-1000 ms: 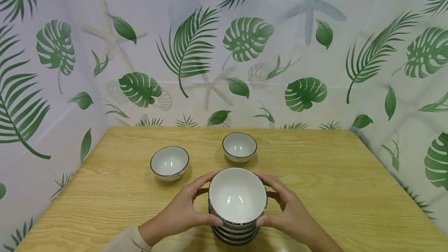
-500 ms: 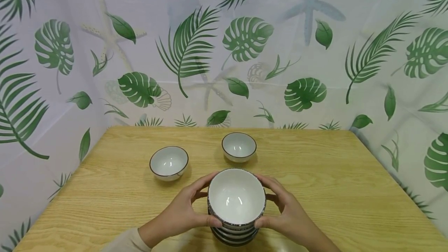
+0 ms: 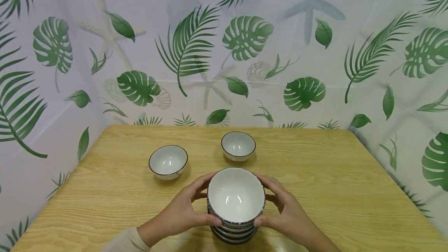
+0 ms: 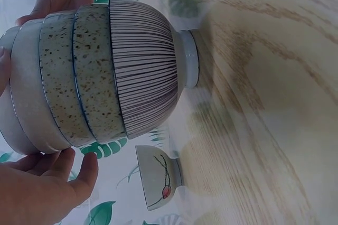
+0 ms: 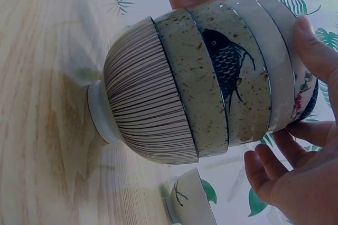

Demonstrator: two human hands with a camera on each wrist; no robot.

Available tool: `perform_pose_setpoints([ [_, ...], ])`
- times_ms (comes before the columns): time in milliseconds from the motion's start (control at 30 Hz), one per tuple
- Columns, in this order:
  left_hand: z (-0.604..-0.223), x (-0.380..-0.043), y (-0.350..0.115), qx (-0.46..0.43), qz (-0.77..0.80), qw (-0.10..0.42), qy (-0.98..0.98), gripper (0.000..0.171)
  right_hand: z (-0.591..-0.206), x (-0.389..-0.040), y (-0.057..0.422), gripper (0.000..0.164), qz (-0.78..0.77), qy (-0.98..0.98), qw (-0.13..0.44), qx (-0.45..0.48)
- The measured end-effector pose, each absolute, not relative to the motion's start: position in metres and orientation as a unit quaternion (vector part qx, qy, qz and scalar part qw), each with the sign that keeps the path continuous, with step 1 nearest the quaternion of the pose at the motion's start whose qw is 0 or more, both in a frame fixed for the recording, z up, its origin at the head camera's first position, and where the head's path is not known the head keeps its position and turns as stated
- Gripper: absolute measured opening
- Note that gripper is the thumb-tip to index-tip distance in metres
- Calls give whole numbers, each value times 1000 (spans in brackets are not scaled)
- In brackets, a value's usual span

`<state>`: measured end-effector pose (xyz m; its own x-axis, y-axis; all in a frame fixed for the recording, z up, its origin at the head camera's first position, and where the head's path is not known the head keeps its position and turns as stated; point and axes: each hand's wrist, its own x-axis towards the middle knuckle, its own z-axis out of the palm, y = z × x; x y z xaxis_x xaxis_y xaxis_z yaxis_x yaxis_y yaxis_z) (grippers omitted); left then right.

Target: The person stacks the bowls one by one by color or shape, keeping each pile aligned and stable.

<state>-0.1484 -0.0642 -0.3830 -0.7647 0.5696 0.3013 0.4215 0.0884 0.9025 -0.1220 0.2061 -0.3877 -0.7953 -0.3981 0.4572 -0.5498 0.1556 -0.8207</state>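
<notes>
A tall stack of several nested bowls stands upright on the table, its top bowl (image 3: pixel 236 195) plain white inside with a dark patterned rim. My left hand (image 3: pixel 189 209) and right hand (image 3: pixel 288 211) grip the upper part of the stack from opposite sides, thumbs on the near side and fingers round the far side. The lowest bowl (image 4: pixel 145 66) has thin dark stripes and a white foot close on the wood. Above it sit speckled bowls (image 4: pixel 95 72), one with a dark blue fish (image 5: pixel 227 64), then paler bowls (image 5: pixel 269 50) at the fingers.
Two smaller white bowls with dark rims stand apart beyond the stack: one bowl (image 3: pixel 168 161) to the left, another bowl (image 3: pixel 238 145) straight behind. The wooden table (image 3: pixel 325 174) ends at a leaf-printed cloth (image 3: pixel 266 100) at the back and sides.
</notes>
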Motion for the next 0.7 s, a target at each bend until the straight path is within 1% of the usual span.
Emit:
perform_pose_setpoints([
  [200, -383, -148, -64, 341, 588, 69, 730, 89, -387, -121, 206, 82, 566, -760, 64, 314],
  [367, -384, -147, -64, 343, 598, 63, 722, 90, -386, -119, 206, 85, 561, -766, 64, 307],
  [700, -385, -146, -64, 348, 599, 64, 719, 91, -381, -116, 206, 85, 552, -776, 45, 301],
])
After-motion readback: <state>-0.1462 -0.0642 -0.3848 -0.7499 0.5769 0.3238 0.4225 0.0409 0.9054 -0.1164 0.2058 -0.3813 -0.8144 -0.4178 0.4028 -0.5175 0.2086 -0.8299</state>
